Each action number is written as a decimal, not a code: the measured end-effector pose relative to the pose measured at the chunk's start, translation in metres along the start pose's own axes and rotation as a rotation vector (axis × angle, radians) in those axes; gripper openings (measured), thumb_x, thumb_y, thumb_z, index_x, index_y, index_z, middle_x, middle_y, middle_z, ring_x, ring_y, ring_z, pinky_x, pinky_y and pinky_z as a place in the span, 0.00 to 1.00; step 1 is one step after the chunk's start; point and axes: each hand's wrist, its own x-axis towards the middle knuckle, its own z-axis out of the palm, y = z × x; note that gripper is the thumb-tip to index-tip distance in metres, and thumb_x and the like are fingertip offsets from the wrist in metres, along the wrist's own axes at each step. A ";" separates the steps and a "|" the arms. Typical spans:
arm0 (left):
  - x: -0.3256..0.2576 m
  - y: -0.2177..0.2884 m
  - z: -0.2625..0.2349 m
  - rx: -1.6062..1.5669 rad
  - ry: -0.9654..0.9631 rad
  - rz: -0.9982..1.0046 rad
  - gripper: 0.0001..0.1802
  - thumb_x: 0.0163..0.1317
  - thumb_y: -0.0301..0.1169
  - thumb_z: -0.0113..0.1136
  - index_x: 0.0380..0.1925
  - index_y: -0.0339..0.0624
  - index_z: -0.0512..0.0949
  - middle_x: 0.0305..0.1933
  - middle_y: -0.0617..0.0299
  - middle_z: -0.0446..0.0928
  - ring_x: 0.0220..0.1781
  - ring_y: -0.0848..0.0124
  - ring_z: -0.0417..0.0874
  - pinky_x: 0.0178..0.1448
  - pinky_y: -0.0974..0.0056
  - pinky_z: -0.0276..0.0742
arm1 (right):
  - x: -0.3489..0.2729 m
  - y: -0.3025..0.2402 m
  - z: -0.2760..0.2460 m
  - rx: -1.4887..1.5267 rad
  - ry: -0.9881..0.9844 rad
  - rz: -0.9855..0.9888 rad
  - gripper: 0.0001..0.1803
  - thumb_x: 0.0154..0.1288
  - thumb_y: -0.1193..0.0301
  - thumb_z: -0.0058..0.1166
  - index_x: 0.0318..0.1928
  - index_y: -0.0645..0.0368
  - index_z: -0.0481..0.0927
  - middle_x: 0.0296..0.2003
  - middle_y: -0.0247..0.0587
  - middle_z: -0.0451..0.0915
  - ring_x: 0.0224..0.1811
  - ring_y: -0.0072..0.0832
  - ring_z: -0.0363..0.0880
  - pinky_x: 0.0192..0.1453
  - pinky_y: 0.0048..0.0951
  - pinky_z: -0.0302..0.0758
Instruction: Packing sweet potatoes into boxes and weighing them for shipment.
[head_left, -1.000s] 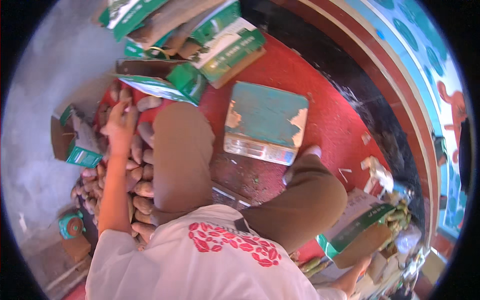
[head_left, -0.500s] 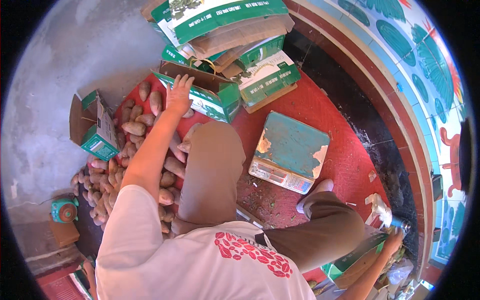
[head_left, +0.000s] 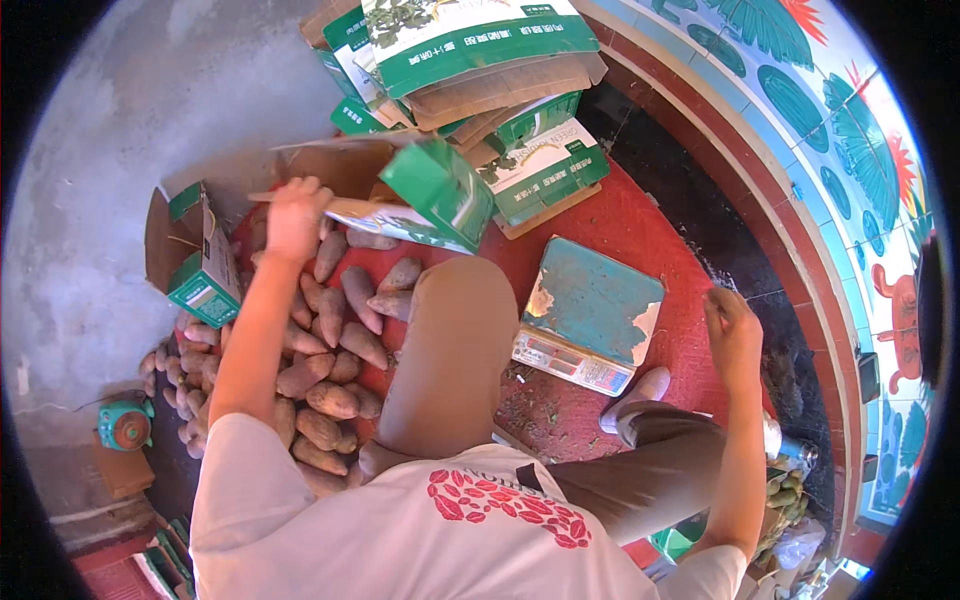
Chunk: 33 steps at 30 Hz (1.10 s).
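Note:
My left hand [head_left: 297, 215] is closed on the near left edge of a green and white cardboard box [head_left: 350, 215]. The box is tilted and its open brown inside shows; a green end flap [head_left: 440, 190] sticks up and is blurred. Sweet potatoes [head_left: 330, 400] lie heaped on the red mat below my left forearm, several of them close beside the box. My right hand [head_left: 735, 325] is raised to the right of a worn blue-topped weighing scale [head_left: 590, 300], touching neither scale nor box. Its fingers are curled, and anything in them is hidden.
Stacked green and white cartons [head_left: 490, 60] stand behind the box. A smaller open carton [head_left: 195, 260] sits at left, with a teal round device [head_left: 127, 425] nearer. My bent knee [head_left: 465, 300] rises between the potatoes and the scale. A tiled wall [head_left: 800, 110] curves along the right.
My left hand has moved left and gripped the box edge, and the box has tipped toward me. My right hand has risen from the lower right to beside the scale.

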 end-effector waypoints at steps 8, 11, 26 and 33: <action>-0.001 -0.031 -0.147 -0.195 0.289 -0.410 0.07 0.55 0.27 0.58 0.32 0.37 0.77 0.33 0.54 0.75 0.34 0.56 0.76 0.39 0.61 0.70 | 0.023 -0.044 0.028 0.208 -0.007 -0.112 0.07 0.58 0.71 0.53 0.35 0.62 0.78 0.32 0.49 0.78 0.33 0.44 0.78 0.37 0.36 0.74; 0.013 -0.012 -0.197 0.064 0.402 -0.483 0.07 0.58 0.30 0.55 0.34 0.41 0.78 0.34 0.59 0.76 0.34 0.62 0.78 0.39 0.65 0.71 | 0.016 -0.037 0.035 0.274 0.039 -0.082 0.08 0.58 0.71 0.53 0.35 0.62 0.78 0.32 0.48 0.79 0.34 0.43 0.79 0.37 0.35 0.74; 0.173 0.185 -0.254 -0.409 0.952 0.316 0.07 0.44 0.17 0.62 0.24 0.37 0.75 0.22 0.56 0.70 0.25 0.63 0.73 0.29 0.65 0.68 | 0.003 0.025 0.002 1.054 0.340 0.358 0.32 0.70 0.49 0.31 0.56 0.65 0.66 0.41 0.45 0.76 0.38 0.26 0.77 0.41 0.23 0.71; 0.195 0.279 -0.126 -0.480 0.654 0.489 0.04 0.44 0.25 0.51 0.23 0.46 0.71 0.23 0.62 0.67 0.28 0.64 0.74 0.29 0.61 0.72 | -0.019 0.088 0.000 0.912 -0.025 0.925 0.42 0.60 0.34 0.33 0.63 0.53 0.61 0.52 0.53 0.68 0.48 0.38 0.73 0.42 0.35 0.74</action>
